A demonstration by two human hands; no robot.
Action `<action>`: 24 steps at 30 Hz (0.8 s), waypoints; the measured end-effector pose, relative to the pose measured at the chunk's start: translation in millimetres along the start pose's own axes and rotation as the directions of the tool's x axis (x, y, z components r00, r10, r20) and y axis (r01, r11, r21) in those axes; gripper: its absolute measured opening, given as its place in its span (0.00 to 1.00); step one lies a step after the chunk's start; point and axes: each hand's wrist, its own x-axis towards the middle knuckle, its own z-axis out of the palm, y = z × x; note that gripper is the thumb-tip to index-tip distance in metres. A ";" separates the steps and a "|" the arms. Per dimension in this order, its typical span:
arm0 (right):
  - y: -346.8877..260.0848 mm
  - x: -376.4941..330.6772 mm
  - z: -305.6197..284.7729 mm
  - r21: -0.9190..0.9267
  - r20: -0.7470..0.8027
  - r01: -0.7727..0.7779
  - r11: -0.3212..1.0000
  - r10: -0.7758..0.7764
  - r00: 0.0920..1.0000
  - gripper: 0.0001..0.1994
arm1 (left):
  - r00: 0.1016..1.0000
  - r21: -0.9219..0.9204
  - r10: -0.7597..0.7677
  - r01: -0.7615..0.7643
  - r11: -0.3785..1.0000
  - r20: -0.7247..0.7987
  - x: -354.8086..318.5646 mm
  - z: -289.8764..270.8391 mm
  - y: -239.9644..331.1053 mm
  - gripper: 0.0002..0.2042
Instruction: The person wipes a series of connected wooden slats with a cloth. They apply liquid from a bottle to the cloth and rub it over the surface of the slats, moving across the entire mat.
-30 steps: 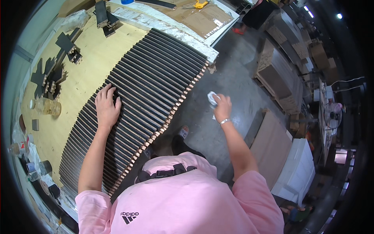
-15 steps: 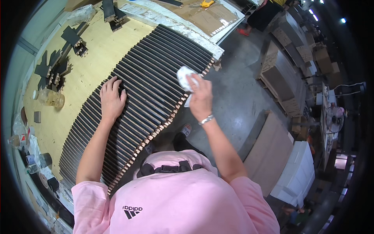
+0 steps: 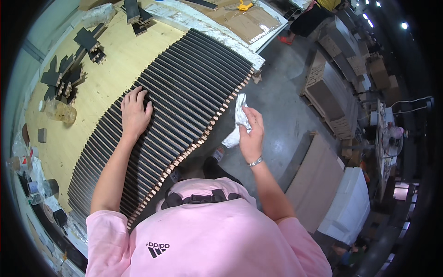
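A long row of narrow black wooden strips (image 3: pixel 184 87) lies side by side on the pale worktable, their bare wood ends along the near right edge. My left hand (image 3: pixel 135 112) lies flat on the strips near their far ends, fingers stretched and holding nothing. Off the table's right edge, above the floor, my right hand (image 3: pixel 252 134) grips a crumpled white cloth (image 3: pixel 241 115), which hangs below the fingers and is clear of the strips.
Loose black wood pieces (image 3: pixel 60 76) and a clear bottle (image 3: pixel 59 112) of yellowish liquid stand on the worktable (image 3: pixel 117 51) at left. A small grey block (image 3: pixel 42 135) lies nearby. Stacked boards (image 3: pixel 330 94) and a white box (image 3: pixel 345 203) are on the right. Another person (image 3: pixel 311 21) stands at the far end.
My right hand has drawn back from the strip ends, moving right and nearer to me with the cloth. My left hand stays almost in place on the strips.
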 end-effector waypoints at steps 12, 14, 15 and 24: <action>-81.2 -26.0 32.7 0.730 0.505 -0.554 0.401 0.229 0.832 0.30 | 0.956 -0.791 0.259 -0.052 0.609 0.137 -46.6 -34.0 121.0 0.25; -79.9 -38.7 36.1 0.486 0.352 -0.318 0.814 0.151 0.924 0.31 | 1.000 -0.777 -0.024 0.009 0.629 -0.008 -29.8 -31.5 84.5 0.24; -77.1 -41.3 34.5 0.485 0.354 -0.320 0.814 0.152 0.923 0.31 | 0.986 -0.743 -0.159 0.066 0.666 -0.055 -13.9 -39.8 65.7 0.24; -48.2 -58.2 43.2 -0.035 0.671 0.406 0.913 -0.279 0.686 0.33 | 0.646 -0.486 0.763 -0.665 0.568 0.008 -13.5 -18.3 87.3 0.19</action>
